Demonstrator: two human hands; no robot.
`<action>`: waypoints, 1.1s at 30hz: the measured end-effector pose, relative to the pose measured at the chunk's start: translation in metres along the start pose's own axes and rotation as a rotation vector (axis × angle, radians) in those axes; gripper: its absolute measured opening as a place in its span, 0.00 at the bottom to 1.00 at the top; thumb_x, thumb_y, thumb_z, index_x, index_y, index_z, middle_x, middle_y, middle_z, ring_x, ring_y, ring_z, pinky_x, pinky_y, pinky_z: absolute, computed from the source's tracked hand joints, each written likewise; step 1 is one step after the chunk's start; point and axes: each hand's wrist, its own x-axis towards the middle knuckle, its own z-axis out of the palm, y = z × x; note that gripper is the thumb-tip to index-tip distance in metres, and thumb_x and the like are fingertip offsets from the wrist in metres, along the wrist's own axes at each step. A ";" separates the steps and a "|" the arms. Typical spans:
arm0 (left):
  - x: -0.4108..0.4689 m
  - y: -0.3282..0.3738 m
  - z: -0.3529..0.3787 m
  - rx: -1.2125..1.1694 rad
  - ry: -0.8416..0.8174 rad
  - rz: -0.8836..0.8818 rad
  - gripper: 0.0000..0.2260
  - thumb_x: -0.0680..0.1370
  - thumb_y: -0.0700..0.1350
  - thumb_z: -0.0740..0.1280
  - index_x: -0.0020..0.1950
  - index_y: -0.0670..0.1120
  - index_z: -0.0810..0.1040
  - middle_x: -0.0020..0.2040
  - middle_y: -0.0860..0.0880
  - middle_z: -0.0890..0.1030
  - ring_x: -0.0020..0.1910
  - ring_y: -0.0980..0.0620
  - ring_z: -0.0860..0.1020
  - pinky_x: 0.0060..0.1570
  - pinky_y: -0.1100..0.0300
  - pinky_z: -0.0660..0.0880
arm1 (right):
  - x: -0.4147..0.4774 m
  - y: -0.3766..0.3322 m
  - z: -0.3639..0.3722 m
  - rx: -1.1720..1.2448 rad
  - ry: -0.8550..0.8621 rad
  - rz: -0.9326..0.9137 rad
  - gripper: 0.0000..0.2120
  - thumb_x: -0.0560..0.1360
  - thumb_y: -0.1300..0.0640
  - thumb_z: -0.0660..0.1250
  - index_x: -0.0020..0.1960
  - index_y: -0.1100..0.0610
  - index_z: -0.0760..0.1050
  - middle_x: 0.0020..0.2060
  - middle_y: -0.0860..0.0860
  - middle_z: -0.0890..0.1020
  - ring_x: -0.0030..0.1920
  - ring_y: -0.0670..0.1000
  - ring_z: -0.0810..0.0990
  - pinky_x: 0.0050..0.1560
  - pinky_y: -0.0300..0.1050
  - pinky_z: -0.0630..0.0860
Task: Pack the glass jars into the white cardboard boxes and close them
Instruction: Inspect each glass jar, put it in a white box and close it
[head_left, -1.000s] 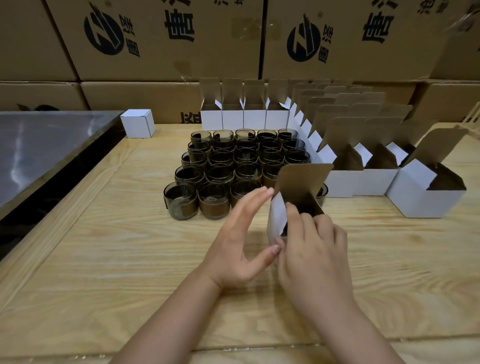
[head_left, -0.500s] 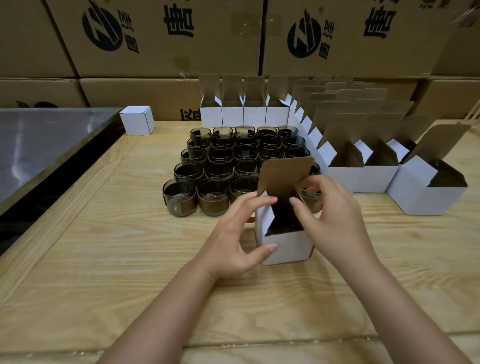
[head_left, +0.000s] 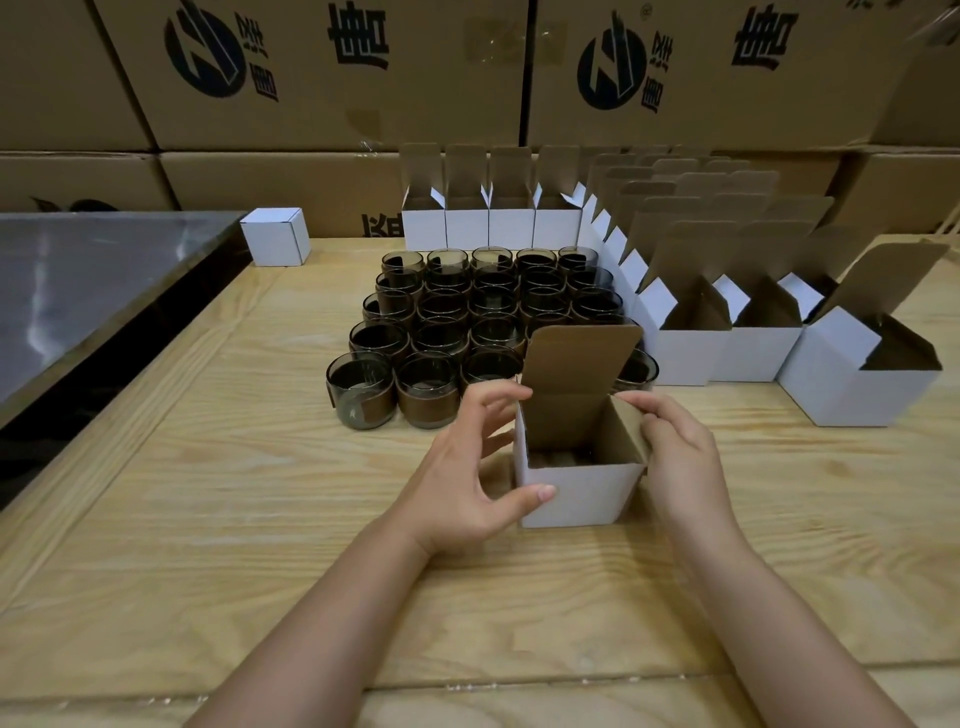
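A small white cardboard box stands upright on the wooden table in front of me, its top flap raised and its inside open to view. My left hand holds its left side, thumb on the front wall and fingertips at the left rim. My right hand grips the right side, fingers on the right side flap. A jar seems to sit low inside the box, dimly seen. Behind it stand several dark glass jars with brown bands, in rows.
Open white boxes line the right side, and a row of open boxes stands at the back. One closed white box sits at the far left, by a metal surface. Big brown cartons wall the back.
The box was tilted and turned in my hands; now it stands squarely upright facing me. My right hand has moved from its top opening to its right side flap.
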 end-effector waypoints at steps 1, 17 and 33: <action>0.000 0.000 0.000 -0.001 0.009 -0.002 0.30 0.68 0.51 0.75 0.62 0.68 0.61 0.67 0.50 0.74 0.66 0.54 0.74 0.62 0.57 0.75 | -0.001 0.001 0.001 0.018 -0.007 0.025 0.17 0.80 0.61 0.52 0.53 0.51 0.79 0.48 0.46 0.80 0.49 0.47 0.76 0.42 0.43 0.71; -0.001 -0.002 -0.003 -0.155 0.001 -0.216 0.30 0.59 0.53 0.79 0.51 0.56 0.64 0.51 0.50 0.82 0.48 0.55 0.81 0.47 0.57 0.80 | -0.001 -0.002 -0.017 -0.074 -0.329 -0.258 0.34 0.78 0.70 0.49 0.54 0.31 0.74 0.52 0.23 0.74 0.58 0.25 0.67 0.57 0.39 0.67; -0.003 0.005 -0.003 -0.044 -0.006 -0.193 0.27 0.59 0.57 0.79 0.48 0.64 0.64 0.51 0.50 0.83 0.50 0.54 0.82 0.53 0.52 0.79 | 0.005 -0.007 -0.018 0.037 -0.397 -0.143 0.27 0.79 0.67 0.48 0.57 0.39 0.75 0.42 0.29 0.78 0.46 0.33 0.78 0.38 0.28 0.74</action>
